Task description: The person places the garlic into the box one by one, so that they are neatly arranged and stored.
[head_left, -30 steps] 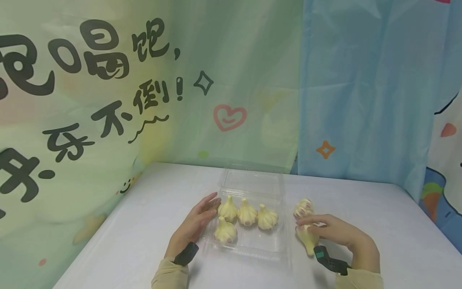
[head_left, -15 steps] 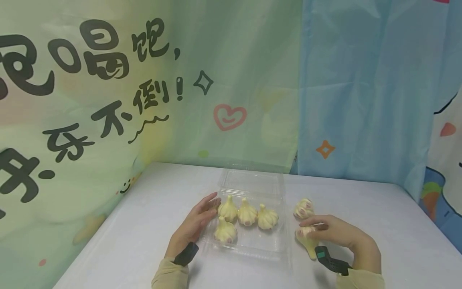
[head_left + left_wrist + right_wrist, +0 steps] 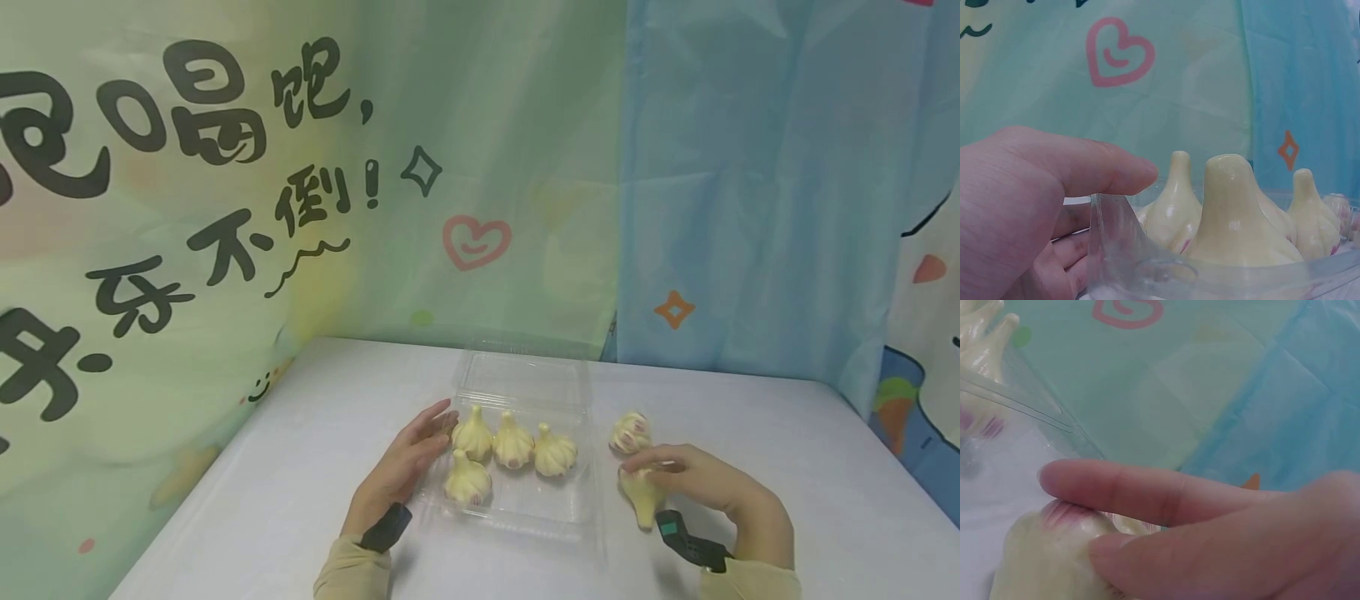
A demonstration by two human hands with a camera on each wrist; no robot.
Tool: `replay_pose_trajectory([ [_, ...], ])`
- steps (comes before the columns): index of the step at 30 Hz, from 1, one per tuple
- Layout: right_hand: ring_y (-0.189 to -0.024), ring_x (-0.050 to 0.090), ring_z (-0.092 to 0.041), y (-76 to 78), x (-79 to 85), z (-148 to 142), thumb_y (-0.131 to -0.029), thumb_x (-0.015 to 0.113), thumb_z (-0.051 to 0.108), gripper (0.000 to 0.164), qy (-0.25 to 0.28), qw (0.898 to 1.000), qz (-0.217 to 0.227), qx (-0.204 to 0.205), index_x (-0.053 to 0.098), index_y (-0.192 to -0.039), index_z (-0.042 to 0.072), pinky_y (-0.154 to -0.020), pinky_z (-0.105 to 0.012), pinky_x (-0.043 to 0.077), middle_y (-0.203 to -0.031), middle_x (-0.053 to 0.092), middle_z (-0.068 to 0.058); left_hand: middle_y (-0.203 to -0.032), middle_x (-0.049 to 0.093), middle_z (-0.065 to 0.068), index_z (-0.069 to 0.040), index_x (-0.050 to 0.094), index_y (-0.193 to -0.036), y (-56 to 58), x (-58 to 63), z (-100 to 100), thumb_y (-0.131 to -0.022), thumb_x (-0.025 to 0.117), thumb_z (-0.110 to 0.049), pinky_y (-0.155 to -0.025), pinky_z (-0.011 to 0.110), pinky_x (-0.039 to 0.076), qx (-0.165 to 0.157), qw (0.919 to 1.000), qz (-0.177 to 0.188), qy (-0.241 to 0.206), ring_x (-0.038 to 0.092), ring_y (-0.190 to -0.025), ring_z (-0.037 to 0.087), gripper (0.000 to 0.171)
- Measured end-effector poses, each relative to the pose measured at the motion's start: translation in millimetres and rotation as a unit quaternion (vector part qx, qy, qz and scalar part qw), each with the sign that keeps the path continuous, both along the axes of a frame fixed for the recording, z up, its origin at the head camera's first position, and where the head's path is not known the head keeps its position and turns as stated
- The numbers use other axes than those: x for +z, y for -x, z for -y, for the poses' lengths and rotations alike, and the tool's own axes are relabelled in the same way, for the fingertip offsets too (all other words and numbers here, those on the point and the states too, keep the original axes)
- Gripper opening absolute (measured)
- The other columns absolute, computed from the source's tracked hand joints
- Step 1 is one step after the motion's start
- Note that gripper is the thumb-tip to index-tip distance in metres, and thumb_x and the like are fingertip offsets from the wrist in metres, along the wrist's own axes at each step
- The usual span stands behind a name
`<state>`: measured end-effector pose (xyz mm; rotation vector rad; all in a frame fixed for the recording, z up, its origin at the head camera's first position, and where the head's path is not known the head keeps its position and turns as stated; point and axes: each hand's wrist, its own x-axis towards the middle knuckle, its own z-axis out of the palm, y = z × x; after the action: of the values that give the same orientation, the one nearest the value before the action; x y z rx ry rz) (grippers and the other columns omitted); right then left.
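Observation:
My right hand [image 3: 705, 479] pinches a pale garlic bulb [image 3: 642, 498] between thumb and index finger, to the right of the clear plastic box. The bulb's stem points toward me, and its purplish root end [image 3: 1066, 514] shows under the index finger in the right wrist view. My left hand [image 3: 405, 462] rests along the left side of the open clear box [image 3: 525, 504], its fingers relaxed at the rim. Inside the box, several garlic bulbs stand stem up: three form a back row, including the middle bulb [image 3: 513, 442], and one front bulb [image 3: 468, 481] sits near my left hand.
Another garlic bulb [image 3: 631, 433] lies on the white table [image 3: 750, 417] just beyond my right hand. The box's transparent lid [image 3: 523, 379] is folded back toward the printed curtain [image 3: 525, 167] behind the table.
Under my right fingers the garlic bulb has turned and shifted slightly, and the index fingertip has moved a little right, off the farther bulb. My left hand and the boxed bulbs keep their places.

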<state>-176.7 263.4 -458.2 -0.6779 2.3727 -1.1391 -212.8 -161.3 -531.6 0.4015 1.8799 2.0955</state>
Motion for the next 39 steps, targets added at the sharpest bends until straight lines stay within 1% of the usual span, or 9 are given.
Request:
replay_pose_trajectory([
  [8, -0.108, 0.034, 0.026, -1.5, -0.2, -2.8, -0.096, 0.053, 0.019, 0.030, 0.010, 1.000, -0.008, -0.009, 0.063, -0.121, 0.007, -0.088, -0.021, 0.045, -0.133, 0.054, -0.023, -0.156, 0.026, 0.014, -0.015, 0.024, -0.150, 0.1, -0.3, 0.8, -0.097, 0.050, -0.011, -0.119, 0.047, 0.017, -0.004, 1.0000, -0.003, -0.001, 0.025, -0.145, 0.026, 0.059],
  [11, -0.114, 0.035, 0.021, -2.4, -0.9, -3.9, -0.092, 0.057, 0.016, 0.032, 0.000, 1.000, -0.012, -0.016, 0.061, -0.123, 0.009, -0.092, -0.026, 0.048, -0.136, 0.051, -0.023, -0.156, 0.026, 0.014, -0.015, 0.024, -0.150, 0.4, -0.8, 1.0, -0.097, 0.049, -0.011, -0.118, 0.047, 0.017, -0.007, 1.0000, -0.004, -0.001, 0.024, -0.145, 0.026, 0.059],
  [17, -0.128, 0.041, -0.049, -4.3, -0.7, -3.5, -0.084, 0.069, 0.018, 0.055, -0.005, 1.000, 0.000, -0.023, 0.050, -0.134, 0.002, -0.093, -0.057, 0.047, -0.146, 0.036, -0.029, -0.156, 0.026, 0.015, -0.013, 0.024, -0.150, 0.9, -1.1, 0.8, -0.097, 0.049, -0.010, -0.118, 0.046, 0.018, -0.007, 0.9999, -0.005, -0.007, 0.025, -0.145, 0.026, 0.059],
  [19, -0.126, 0.037, -0.056, -4.8, -0.5, -3.8, -0.084, 0.069, 0.016, 0.058, -0.001, 1.000, 0.002, -0.022, 0.047, -0.135, 0.001, -0.093, -0.059, 0.046, -0.146, 0.034, -0.030, -0.156, 0.026, 0.016, -0.012, 0.023, -0.150, 1.1, -1.2, 0.6, -0.097, 0.049, -0.010, -0.118, 0.046, 0.017, -0.007, 0.9999, -0.005, -0.010, 0.025, -0.145, 0.026, 0.059],
  [21, -0.130, 0.040, -0.045, -5.2, -0.6, -4.7, -0.084, 0.068, 0.015, 0.057, -0.002, 1.000, -0.005, -0.022, 0.047, -0.135, 0.002, -0.093, -0.054, 0.048, -0.146, 0.034, -0.029, -0.156, 0.026, 0.016, -0.012, 0.023, -0.150, 1.1, -1.1, 0.5, -0.097, 0.049, -0.010, -0.118, 0.046, 0.017, -0.007, 0.9999, -0.005, -0.010, 0.025, -0.145, 0.026, 0.059],
  [26, -0.116, 0.037, 0.015, -4.8, -3.0, -7.8, -0.084, 0.069, 0.016, 0.057, 0.011, 0.999, -0.021, -0.024, 0.047, -0.135, 0.004, -0.090, -0.037, 0.049, -0.146, 0.035, -0.028, -0.156, 0.025, 0.016, -0.012, 0.023, -0.151, 0.8, -0.8, 0.5, -0.097, 0.049, -0.009, -0.118, 0.046, 0.017, -0.008, 0.9999, -0.005, -0.011, 0.025, -0.145, 0.026, 0.060],
  [28, -0.112, 0.036, 0.019, -4.5, -4.4, -8.6, -0.083, 0.070, 0.016, 0.059, 0.016, 0.999, -0.023, -0.028, 0.047, -0.136, 0.004, -0.089, -0.031, 0.049, -0.146, 0.034, -0.029, -0.156, 0.025, 0.017, -0.012, 0.023, -0.151, 0.7, -0.6, 0.5, -0.097, 0.049, -0.009, -0.119, 0.046, 0.017, -0.008, 0.9999, -0.005, -0.011, 0.024, -0.145, 0.027, 0.060],
  [35, -0.123, 0.044, -0.048, -6.7, -5.3, -7.7, -0.079, 0.072, 0.011, 0.069, 0.010, 0.997, 0.020, -0.067, 0.040, -0.140, 0.005, -0.091, -0.051, 0.048, -0.147, 0.027, -0.033, -0.156, 0.025, 0.016, -0.012, 0.022, -0.151, 0.3, 0.3, 0.3, -0.097, 0.049, -0.010, -0.119, 0.047, 0.016, -0.006, 0.9999, -0.002, -0.009, 0.024, -0.145, 0.027, 0.060],
  [39, -0.116, 0.051, -0.050, -8.3, -4.9, -6.9, -0.075, 0.075, 0.008, 0.078, 0.000, 0.991, 0.077, -0.112, 0.036, -0.142, 0.007, -0.088, -0.057, 0.048, -0.142, 0.028, -0.038, -0.156, 0.025, 0.016, -0.011, 0.022, -0.151, -0.4, 1.6, -0.1, -0.097, 0.049, -0.010, -0.118, 0.046, 0.017, -0.006, 1.0000, -0.002, -0.006, 0.025, -0.145, 0.027, 0.060],
])
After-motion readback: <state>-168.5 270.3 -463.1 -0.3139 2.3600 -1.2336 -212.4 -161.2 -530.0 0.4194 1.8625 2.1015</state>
